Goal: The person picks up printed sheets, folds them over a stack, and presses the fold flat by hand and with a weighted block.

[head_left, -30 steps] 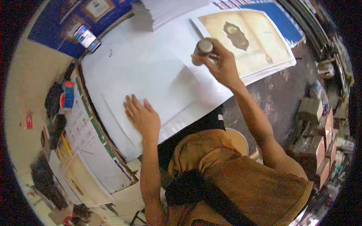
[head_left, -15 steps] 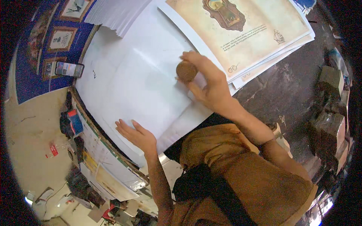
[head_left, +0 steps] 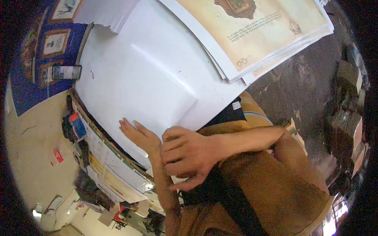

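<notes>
Your left hand (head_left: 142,137) reaches over the lower left part of a broad white sheet (head_left: 145,86), its fingers extended and loosely apart, nothing in their grasp; whether the palm presses the paper or sits just above it cannot be told from this angle. The sheet fills the centre of the frame, lying ahead of both your hands, a pale crease or edge running down it toward the right. Your right hand (head_left: 191,151), at lower centre, crosses in front of your left wrist with knuckles up and fingers curled, the thumb set apart below them; the palm is hidden, so what it may hold, and how tightly, cannot be told. That hand and wrist block the view of the sheet's near edge. At upper right, a stack of printed parchment-coloured pages (head_left: 267,43) overlaps the sheet, while a stack of white paper (head_left: 104,13) covers its far end at upper left. A phone (head_left: 67,72) lies at the left beside the sheet, against a blue panel (head_left: 23,88) bearing framed pictures. Dark tabletop (head_left: 283,86) spreads at right, with box-like blocks (head_left: 349,75) near the frame's right edge.
</notes>
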The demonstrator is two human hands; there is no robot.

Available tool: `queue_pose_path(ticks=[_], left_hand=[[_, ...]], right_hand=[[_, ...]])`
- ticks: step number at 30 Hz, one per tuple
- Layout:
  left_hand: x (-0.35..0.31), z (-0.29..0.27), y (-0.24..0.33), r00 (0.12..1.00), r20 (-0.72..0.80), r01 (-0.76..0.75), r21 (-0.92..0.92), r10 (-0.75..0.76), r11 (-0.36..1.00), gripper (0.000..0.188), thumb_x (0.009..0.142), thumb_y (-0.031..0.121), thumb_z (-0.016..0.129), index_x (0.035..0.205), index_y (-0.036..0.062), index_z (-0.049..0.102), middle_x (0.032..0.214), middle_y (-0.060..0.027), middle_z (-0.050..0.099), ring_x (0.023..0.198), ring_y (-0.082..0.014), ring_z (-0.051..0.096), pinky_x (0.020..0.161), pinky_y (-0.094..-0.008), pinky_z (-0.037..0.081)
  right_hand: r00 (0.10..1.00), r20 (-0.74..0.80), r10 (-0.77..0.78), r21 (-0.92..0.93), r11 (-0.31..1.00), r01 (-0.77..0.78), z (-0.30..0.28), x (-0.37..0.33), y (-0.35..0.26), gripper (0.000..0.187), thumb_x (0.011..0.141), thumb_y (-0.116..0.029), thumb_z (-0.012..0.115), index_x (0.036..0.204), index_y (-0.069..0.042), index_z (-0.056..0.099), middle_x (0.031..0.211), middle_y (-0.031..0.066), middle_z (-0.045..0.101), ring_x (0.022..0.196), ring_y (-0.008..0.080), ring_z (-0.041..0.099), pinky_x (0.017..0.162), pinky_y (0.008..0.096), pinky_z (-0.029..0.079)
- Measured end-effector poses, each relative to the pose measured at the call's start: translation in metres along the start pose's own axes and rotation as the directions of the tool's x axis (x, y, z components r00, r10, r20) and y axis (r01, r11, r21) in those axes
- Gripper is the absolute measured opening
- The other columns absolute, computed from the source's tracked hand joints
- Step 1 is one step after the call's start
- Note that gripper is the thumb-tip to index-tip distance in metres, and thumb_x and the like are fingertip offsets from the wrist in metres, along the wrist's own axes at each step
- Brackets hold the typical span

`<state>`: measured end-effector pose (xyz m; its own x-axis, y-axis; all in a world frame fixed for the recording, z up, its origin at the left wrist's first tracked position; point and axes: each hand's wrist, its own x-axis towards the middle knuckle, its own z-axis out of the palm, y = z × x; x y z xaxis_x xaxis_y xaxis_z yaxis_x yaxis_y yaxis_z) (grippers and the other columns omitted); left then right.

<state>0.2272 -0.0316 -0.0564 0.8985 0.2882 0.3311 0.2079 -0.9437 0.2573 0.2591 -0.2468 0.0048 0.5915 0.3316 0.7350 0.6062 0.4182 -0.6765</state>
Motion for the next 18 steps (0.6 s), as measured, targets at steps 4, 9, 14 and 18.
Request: queue_pose_path(ticks=[4,9,14,18], left_hand=[[-0.002,-0.003,-0.001,0.999,-0.011,0.033,-0.058,-0.034,0.998,0.047,0.102,0.023,0.042,0.140,-0.0042,0.034,0.147,-0.0267,0.030,0.139,-0.0421,0.024,0.114,-0.0518,0.023],[0.012,-0.005,0.048,0.894,-0.052,0.277,-0.716,-0.445,0.640,0.047,0.102,0.020,0.042,0.141,-0.0033,0.031,0.148,-0.0263,0.028,0.139,-0.0419,0.023,0.114,-0.0531,0.022],[0.012,0.011,0.064,0.982,-0.088,-0.170,-0.006,0.169,0.985,0.046,0.102,0.019,0.041,0.141,-0.0028,0.031,0.147,-0.0263,0.027,0.139,-0.0418,0.023,0.115,-0.0547,0.020],[0.019,0.024,0.047,0.991,-0.024,-0.129,0.028,0.130,0.991,0.046,0.102,0.019,0.041,0.141,-0.0029,0.032,0.147,-0.0264,0.027,0.139,-0.0416,0.023,0.115,-0.0547,0.019]], right_hand=[[1.000,0.028,-0.008,0.003,1.000,0.008,-0.005,0.001,0.037,0.017,0.075,-0.023,0.067,0.075,-0.012,0.054,0.069,0.0037,0.046,0.066,0.0234,0.051,0.065,0.0397,0.038],[0.983,0.054,0.178,-0.100,0.980,-0.172,-0.014,-0.001,0.059,0.017,0.073,-0.024,0.067,0.077,-0.012,0.056,0.070,0.0037,0.052,0.069,0.0258,0.055,0.063,0.0383,0.040],[0.970,0.052,0.236,-0.123,0.966,-0.228,-0.016,-0.003,0.054,0.019,0.070,-0.024,0.069,0.077,-0.012,0.056,0.071,0.0052,0.054,0.072,0.0266,0.059,0.063,0.0401,0.043],[0.980,0.112,0.165,-0.079,0.985,-0.156,-0.016,0.012,0.028,0.029,0.066,-0.037,0.074,0.073,-0.012,0.059,0.066,0.0065,0.055,0.066,0.0287,0.060,0.057,0.0423,0.044]])
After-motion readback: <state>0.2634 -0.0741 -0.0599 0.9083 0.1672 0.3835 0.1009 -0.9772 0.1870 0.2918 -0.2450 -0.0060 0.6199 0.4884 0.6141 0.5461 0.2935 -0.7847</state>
